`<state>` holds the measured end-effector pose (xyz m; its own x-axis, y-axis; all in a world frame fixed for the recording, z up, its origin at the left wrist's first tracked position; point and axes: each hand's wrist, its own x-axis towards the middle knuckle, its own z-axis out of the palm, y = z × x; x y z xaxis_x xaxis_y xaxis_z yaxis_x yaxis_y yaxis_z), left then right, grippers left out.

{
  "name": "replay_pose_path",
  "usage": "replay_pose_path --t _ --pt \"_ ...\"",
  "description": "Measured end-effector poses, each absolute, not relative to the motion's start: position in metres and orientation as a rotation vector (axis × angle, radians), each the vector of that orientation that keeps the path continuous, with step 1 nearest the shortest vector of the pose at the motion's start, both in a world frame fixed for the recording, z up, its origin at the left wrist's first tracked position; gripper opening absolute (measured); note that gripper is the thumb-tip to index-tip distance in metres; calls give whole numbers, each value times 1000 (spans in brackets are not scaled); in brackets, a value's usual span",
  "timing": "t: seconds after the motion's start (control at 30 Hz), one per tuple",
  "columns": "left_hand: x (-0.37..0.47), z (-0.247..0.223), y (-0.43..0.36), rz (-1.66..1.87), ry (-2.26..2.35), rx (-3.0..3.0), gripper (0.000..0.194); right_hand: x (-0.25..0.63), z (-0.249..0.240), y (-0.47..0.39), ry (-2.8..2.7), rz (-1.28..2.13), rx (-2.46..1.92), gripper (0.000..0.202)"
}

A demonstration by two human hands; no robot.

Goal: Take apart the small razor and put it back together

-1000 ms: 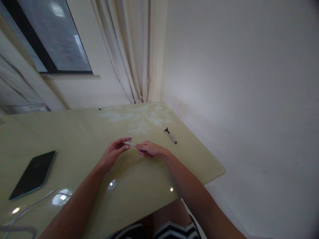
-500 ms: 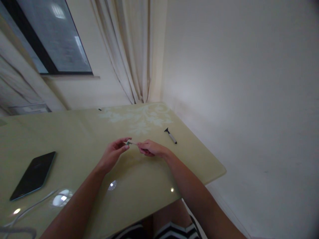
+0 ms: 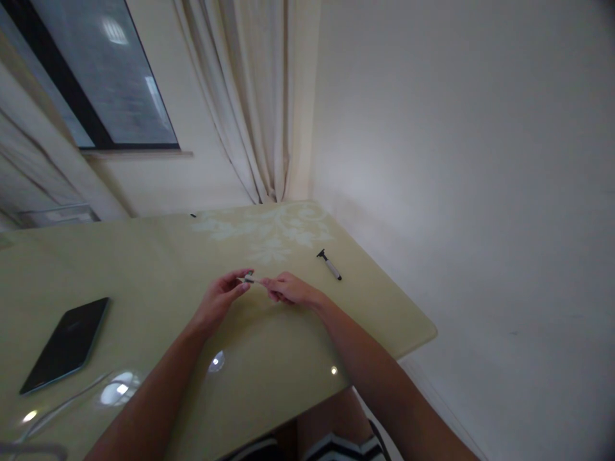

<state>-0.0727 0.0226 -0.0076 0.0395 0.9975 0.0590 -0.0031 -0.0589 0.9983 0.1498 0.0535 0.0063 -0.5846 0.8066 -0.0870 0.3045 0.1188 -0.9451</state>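
Gripping a small object between both hands

The left hand [image 3: 220, 298] pinches a small pale-and-green object [image 3: 248, 278] above the bench [image 3: 269, 371]; the right hand [image 3: 288, 289] clasps its thin pale end. A razor [image 3: 329, 264] lies beyond the right hand.

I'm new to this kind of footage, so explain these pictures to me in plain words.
There is no robot here: these are a person's bare left hand and right hand. Every picture comes from one camera worn on the head, looking forward and down. On the glossy table lie a dark tablet and a cable on the left, and a razor on the right. Between their fingertips, the hands hold something small and pale, too small to name.
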Motion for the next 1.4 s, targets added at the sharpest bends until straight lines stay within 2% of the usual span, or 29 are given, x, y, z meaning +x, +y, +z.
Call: replay_pose_path --t 0.13,0.27,0.4,0.53,0.7,0.83,1.0,1.17,1.33,1.4 --pt "-71 -5 22 1239 1161 1273 63 150 4 56 -1935 1246 -1127 65" --pt "-69 -4 21 1242 1131 1232 63 146 2 54 -1998 1352 -1049 67" --pt "-67 -7 21 1262 1176 1179 65 144 3 52 -1979 1114 -1109 67" --pt "-66 -10 23 1294 1140 1204 65 145 3 52 -2061 1303 -1019 69" --pt "-68 -13 23 1303 1165 1220 61 145 3 54 -2003 1054 -1072 67" --pt "-69 -13 22 1274 1112 1237 59 144 4 52 -2075 1176 -987 66" --pt "-68 -12 21 1322 1129 1220 58 149 9 52 -2005 826 -1182 62" --pt "-69 -15 21 1304 1088 1209 57 152 11 50 -2122 912 -998 61" --pt "-69 -17 22 1286 1110 1232 56 149 10 49 -2127 792 -1166 60" --pt "-68 -16 22 1277 1114 1229 58 149 10 48 -2143 874 -1113 61"
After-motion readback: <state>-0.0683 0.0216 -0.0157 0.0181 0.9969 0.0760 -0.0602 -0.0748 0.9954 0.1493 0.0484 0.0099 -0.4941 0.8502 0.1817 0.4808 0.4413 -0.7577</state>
